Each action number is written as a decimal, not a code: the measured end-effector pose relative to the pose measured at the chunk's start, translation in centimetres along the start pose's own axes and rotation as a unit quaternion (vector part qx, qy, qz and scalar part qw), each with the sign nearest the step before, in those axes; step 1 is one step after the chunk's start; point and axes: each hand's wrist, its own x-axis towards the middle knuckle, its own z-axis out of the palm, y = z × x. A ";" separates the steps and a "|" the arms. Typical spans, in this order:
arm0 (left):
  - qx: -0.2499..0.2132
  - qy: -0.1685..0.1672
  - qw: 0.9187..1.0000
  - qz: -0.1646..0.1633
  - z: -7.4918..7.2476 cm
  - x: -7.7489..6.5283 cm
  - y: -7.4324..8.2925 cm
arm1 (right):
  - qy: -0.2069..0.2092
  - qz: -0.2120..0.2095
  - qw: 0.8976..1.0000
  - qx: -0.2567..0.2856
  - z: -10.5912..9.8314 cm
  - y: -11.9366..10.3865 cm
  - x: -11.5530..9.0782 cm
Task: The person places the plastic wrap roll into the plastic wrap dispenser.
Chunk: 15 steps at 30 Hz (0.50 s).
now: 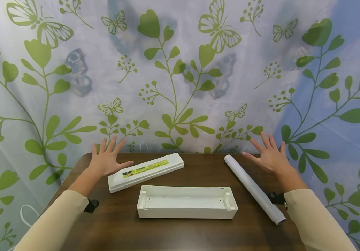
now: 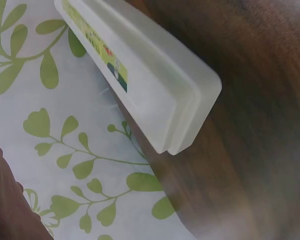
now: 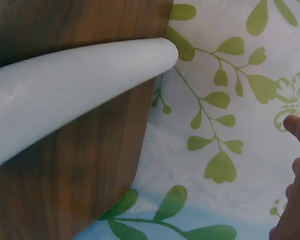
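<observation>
My left hand [image 1: 105,162] is raised with its fingers spread, holding nothing. Its thumb overlaps the left end of a long white lid [image 1: 150,171] with a green-yellow label in the head view. The same lid [image 2: 155,65] fills the top of the left wrist view. My right hand [image 1: 271,157], likewise spread and holding nothing, is up near the far end of a white film roll [image 1: 252,186]. That roll [image 3: 85,85] lies slanted on the table at the right. Between the hands, nearer to me, sits a long white open box [image 1: 186,213], its hollow inside facing up.
The dark brown wooden table [image 1: 189,235] carries all these things. A curtain [image 1: 180,87] with green leaves and butterflies hangs right behind its far edge. A white cable [image 1: 26,214] shows past the left side of the table.
</observation>
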 end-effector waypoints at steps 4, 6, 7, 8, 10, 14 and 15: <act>0.010 0.008 1.000 0.009 0.7 -0.6 0.1 | 0.019 -0.010 1.000 0.001 0.5 0.0 -1.1; 0.022 0.012 1.000 0.016 1.1 -0.9 0.1 | 0.023 -0.014 1.000 0.003 0.8 0.0 -1.7; 0.028 0.014 0.999 0.020 1.3 -1.1 0.1 | 0.024 -0.015 1.000 0.004 0.9 0.0 -2.0; 0.032 0.014 0.999 0.024 1.5 -1.2 0.2 | 0.025 -0.015 1.000 0.004 1.0 -0.1 -2.3; 0.031 0.017 0.999 0.030 1.9 -1.4 0.2 | 0.029 -0.017 0.999 0.003 1.2 -0.1 -2.9; 0.018 0.025 0.999 0.037 2.3 -2.0 0.5 | 0.047 -0.025 0.999 0.010 1.7 -0.3 -4.0; 0.016 0.026 0.999 0.040 2.4 -2.2 0.6 | 0.053 -0.027 0.998 0.015 1.8 -0.3 -4.3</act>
